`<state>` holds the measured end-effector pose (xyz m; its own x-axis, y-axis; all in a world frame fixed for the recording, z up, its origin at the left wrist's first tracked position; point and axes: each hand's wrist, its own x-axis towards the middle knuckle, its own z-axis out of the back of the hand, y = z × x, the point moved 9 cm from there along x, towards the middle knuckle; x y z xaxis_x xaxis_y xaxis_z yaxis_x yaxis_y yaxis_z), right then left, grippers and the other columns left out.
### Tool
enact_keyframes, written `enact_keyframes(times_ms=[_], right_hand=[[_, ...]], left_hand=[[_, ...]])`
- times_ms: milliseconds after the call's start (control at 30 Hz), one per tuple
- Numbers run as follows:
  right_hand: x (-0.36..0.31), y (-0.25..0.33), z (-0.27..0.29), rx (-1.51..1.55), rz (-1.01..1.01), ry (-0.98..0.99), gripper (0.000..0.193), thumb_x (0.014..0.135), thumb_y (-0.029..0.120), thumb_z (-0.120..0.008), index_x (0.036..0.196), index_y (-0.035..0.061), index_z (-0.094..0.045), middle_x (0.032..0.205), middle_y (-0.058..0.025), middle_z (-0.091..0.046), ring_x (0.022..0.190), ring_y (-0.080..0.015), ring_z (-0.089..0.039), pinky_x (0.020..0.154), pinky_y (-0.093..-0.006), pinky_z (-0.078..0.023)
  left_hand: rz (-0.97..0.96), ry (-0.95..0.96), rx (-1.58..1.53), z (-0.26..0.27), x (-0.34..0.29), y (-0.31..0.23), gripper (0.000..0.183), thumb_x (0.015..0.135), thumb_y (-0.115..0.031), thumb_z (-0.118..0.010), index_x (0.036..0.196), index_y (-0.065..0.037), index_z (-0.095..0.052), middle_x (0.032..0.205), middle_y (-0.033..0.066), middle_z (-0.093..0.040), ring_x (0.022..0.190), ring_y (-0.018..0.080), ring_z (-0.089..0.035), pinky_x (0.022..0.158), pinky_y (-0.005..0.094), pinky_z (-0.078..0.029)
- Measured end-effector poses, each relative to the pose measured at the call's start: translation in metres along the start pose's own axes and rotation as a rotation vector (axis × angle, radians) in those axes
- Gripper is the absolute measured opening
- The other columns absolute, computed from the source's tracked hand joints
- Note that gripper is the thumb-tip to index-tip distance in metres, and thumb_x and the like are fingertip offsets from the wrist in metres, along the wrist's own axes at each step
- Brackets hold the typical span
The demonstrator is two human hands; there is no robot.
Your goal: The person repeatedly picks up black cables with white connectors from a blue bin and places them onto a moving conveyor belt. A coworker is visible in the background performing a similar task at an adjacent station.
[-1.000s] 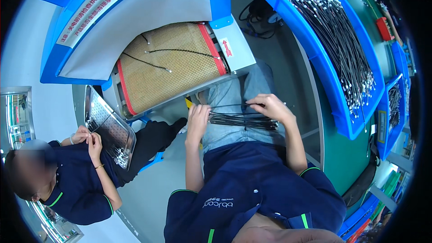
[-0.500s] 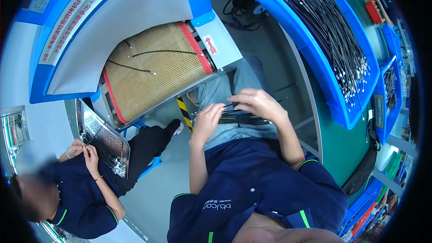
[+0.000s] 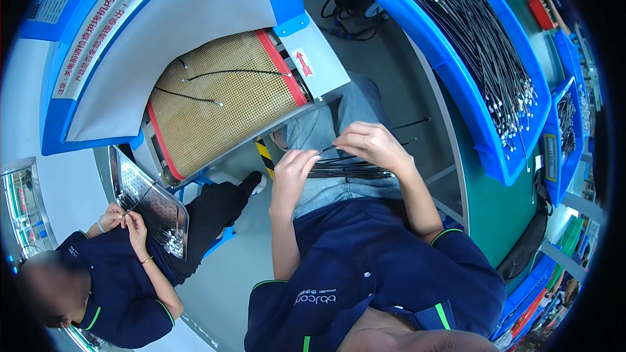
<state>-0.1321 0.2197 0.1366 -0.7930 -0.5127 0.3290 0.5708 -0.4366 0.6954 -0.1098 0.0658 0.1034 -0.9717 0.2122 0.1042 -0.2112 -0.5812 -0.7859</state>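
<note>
Above my lap I hold one thin black cable in both hands. My left hand pinches it near its left end. With fingertips closed on the same cable, my right hand is a short way along it. A black length sticks out to the right beyond that hand, seemingly the same cable. Under my hands a bundle of black cables lies across my thighs, partly covered by my left hand. Another cable tip shows just right of my right hand.
Ahead, a mesh conveyor belt with red edges carries several black cables out of a blue-and-white machine. At right, a blue bin full of cables stands on a green table. A co-worker sits left with a perforated metal tray.
Both hands have risen slightly, the left moving a little left, so more cable shows between them. A black cable length now reaches farther up and right beyond my right hand.
</note>
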Motion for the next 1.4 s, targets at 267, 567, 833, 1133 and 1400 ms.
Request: enact_keyframes(times_ms=[267, 567, 833, 1133, 1400], right_hand=[[-0.002, 0.013, -0.007, -0.064, 0.136, -0.003, 0.015, 0.075, 0.011, -0.068, 0.089, 0.0071, -0.067, 0.081, -0.0029, -0.061, 0.070, -0.0192, -0.061, 0.060, -0.0323, -0.051], [-0.005, 0.021, -0.006, -0.123, 0.177, -0.002, 0.013, 0.077, 0.015, -0.067, 0.089, 0.0107, -0.066, 0.083, 0.0008, -0.062, 0.071, -0.0161, -0.063, 0.056, -0.0296, -0.051], [0.005, 0.023, -0.001, 0.070, 0.087, -0.013, 0.011, 0.080, 0.018, -0.069, 0.087, 0.0104, -0.066, 0.078, -0.0008, -0.062, 0.068, -0.0187, -0.063, 0.056, -0.0314, -0.050], [0.002, 0.028, -0.002, -0.008, 0.173, -0.072, 0.016, 0.077, 0.020, -0.070, 0.090, 0.0116, -0.067, 0.083, 0.0008, -0.063, 0.068, -0.0157, -0.064, 0.055, -0.0290, -0.051], [0.003, 0.026, -0.006, -0.059, 0.129, -0.067, 0.014, 0.077, 0.019, -0.070, 0.088, 0.0112, -0.068, 0.079, 0.0013, -0.061, 0.065, -0.0152, -0.062, 0.053, -0.0292, -0.050]], left_hand=[[0.103, 0.019, -0.190, -0.004, 0.002, -0.001, 0.011, 0.080, -0.007, -0.071, 0.087, 0.000, -0.070, 0.072, 0.0078, -0.065, 0.061, 0.0108, -0.059, 0.056, 0.0230, -0.045], [0.121, 0.013, -0.261, -0.003, 0.001, -0.007, 0.009, 0.077, -0.005, -0.073, 0.084, 0.000, -0.069, 0.072, 0.0064, -0.065, 0.061, 0.0106, -0.059, 0.056, 0.0228, -0.045], [-0.407, -0.248, -0.009, 0.025, -0.003, -0.044, 0.016, 0.070, -0.002, -0.077, 0.083, -0.003, -0.069, 0.074, 0.0059, -0.065, 0.067, 0.0193, -0.060, 0.058, 0.0285, -0.047], [-0.162, -0.166, -0.151, 0.015, -0.002, -0.021, 0.015, 0.070, -0.004, -0.076, 0.083, -0.003, -0.067, 0.075, 0.0061, -0.064, 0.068, 0.0207, -0.061, 0.059, 0.0303, -0.048], [-0.355, -0.192, -0.004, 0.018, -0.003, -0.033, 0.017, 0.070, -0.003, -0.077, 0.084, -0.002, -0.068, 0.076, 0.0084, -0.065, 0.068, 0.0219, -0.061, 0.060, 0.0303, -0.050]])
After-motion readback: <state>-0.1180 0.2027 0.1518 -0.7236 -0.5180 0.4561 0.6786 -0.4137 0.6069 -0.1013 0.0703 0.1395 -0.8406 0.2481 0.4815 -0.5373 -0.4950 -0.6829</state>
